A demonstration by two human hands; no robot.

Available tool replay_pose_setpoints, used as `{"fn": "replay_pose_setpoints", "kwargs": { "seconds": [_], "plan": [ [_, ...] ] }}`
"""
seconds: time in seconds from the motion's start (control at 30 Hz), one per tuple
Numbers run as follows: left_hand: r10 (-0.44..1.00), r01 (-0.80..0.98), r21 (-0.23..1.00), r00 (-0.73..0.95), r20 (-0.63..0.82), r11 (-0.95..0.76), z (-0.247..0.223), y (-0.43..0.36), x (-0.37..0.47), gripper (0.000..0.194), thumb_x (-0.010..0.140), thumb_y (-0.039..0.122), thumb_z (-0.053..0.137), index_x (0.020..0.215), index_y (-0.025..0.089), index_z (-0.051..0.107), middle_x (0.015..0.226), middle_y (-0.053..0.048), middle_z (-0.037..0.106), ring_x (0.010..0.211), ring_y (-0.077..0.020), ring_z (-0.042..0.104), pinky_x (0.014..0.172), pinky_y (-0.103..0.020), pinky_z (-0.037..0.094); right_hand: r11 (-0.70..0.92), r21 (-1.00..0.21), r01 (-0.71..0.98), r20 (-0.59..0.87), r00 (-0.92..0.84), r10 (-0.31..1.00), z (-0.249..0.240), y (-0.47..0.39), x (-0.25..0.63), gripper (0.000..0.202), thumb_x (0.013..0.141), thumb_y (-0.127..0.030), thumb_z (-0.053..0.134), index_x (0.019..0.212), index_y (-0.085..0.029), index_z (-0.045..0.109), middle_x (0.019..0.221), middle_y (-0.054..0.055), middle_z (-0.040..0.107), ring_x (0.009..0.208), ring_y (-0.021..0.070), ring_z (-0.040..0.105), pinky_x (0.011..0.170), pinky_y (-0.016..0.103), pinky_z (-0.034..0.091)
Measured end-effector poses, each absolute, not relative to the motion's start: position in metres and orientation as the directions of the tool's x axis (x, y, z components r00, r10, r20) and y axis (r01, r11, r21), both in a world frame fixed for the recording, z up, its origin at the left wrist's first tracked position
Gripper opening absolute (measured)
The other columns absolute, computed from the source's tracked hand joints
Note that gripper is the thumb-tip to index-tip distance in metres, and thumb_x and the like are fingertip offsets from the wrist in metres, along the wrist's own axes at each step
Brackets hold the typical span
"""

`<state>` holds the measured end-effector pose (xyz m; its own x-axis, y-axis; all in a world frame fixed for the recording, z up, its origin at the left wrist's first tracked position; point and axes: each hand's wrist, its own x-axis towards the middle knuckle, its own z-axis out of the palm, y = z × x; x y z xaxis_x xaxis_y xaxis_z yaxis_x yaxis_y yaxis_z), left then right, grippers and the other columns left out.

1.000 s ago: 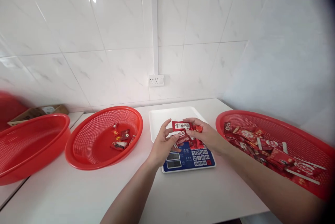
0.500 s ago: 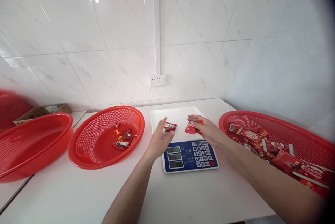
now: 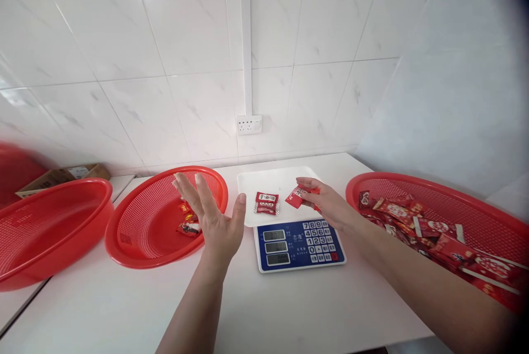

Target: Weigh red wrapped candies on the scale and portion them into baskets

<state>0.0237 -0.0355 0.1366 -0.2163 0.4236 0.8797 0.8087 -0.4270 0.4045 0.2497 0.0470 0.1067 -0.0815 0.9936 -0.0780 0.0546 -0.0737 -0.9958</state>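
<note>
My left hand [image 3: 212, 215] is raised with fingers spread and holds nothing, hovering between the middle red basket [image 3: 136, 243] and the scale [image 3: 297, 245]. My right hand [image 3: 326, 203] pinches red candy packets [image 3: 296, 197] just above the scale's white tray [image 3: 252, 186]. Two red packets [image 3: 266, 203] lie on that tray, to the left of my right hand. The scale has a blue keypad panel facing me.
The middle basket holds several small red packets [image 3: 188, 221]. A red basket on the right [image 3: 475, 205] is filled with several red packets. Another red basket [image 3: 53, 221] and a cardboard box [image 3: 61, 173] sit at the left. A wall socket [image 3: 249, 124] is behind.
My left hand let go of its packets onto the scale tray and drew back left, opening wide. My right hand stays over the tray with fewer packets in it.
</note>
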Motion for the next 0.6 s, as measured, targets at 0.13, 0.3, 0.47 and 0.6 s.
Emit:
{"fn": "replay_pose_setpoints", "kwargs": {
  "seconds": [0.13, 0.3, 0.47, 0.6],
  "plan": [
    [0.405, 0.827, 0.369, -0.191, 0.894, -0.424, 0.139, -0.039, 0.026, 0.088, 0.089, 0.026, 0.054, 0.146, 0.041, -0.012, 0.154, 0.007, -0.025, 0.141, -0.0260, -0.022, 0.115, -0.060, 0.003, -0.066, -0.994, 0.089, -0.076, -0.118, 0.990, 0.107, 0.049, 0.248, 0.044, 0.079, -0.015, 0.054, 0.123, -0.022, 0.055, 0.134, 0.007, 0.052, 0.113, 0.0196, 0.058, 0.096, 0.034, 0.052],
    [0.410, 0.802, 0.382, -0.191, 0.892, -0.458, 0.137, -0.039, 0.026, 0.086, 0.090, 0.026, 0.053, 0.146, 0.041, -0.009, 0.156, 0.006, -0.020, 0.142, -0.0268, -0.020, 0.114, -0.061, 0.004, -0.012, -0.971, 0.241, -0.039, -0.107, 0.993, 0.113, 0.051, 0.247, 0.052, 0.081, -0.019, 0.053, 0.131, -0.029, 0.049, 0.145, 0.004, 0.043, 0.133, 0.0219, 0.039, 0.100, 0.038, 0.047],
    [0.432, 0.788, 0.383, -0.166, 0.886, -0.482, 0.135, -0.038, 0.027, 0.081, 0.090, 0.030, 0.053, 0.148, 0.039, -0.004, 0.159, -0.001, -0.006, 0.144, -0.0294, -0.010, 0.113, -0.061, 0.012, -0.029, -0.975, 0.220, -0.030, 0.000, 1.000, 0.111, 0.054, 0.257, 0.043, 0.081, -0.026, 0.053, 0.124, -0.027, 0.054, 0.139, 0.007, 0.047, 0.101, 0.0167, 0.061, 0.074, 0.028, 0.056],
    [0.627, 0.748, 0.437, -0.036, 0.779, -0.499, 0.134, -0.040, 0.025, 0.065, 0.092, 0.035, 0.049, 0.148, 0.030, 0.016, 0.150, -0.010, 0.034, 0.140, -0.0278, 0.027, 0.109, -0.051, 0.033, 0.012, -0.929, 0.369, 0.044, 0.079, 0.996, 0.118, 0.053, 0.286, 0.041, 0.080, -0.035, 0.055, 0.119, -0.023, 0.057, 0.107, 0.006, 0.064, 0.070, 0.0126, 0.060, 0.057, 0.025, 0.051]
  ]
}}
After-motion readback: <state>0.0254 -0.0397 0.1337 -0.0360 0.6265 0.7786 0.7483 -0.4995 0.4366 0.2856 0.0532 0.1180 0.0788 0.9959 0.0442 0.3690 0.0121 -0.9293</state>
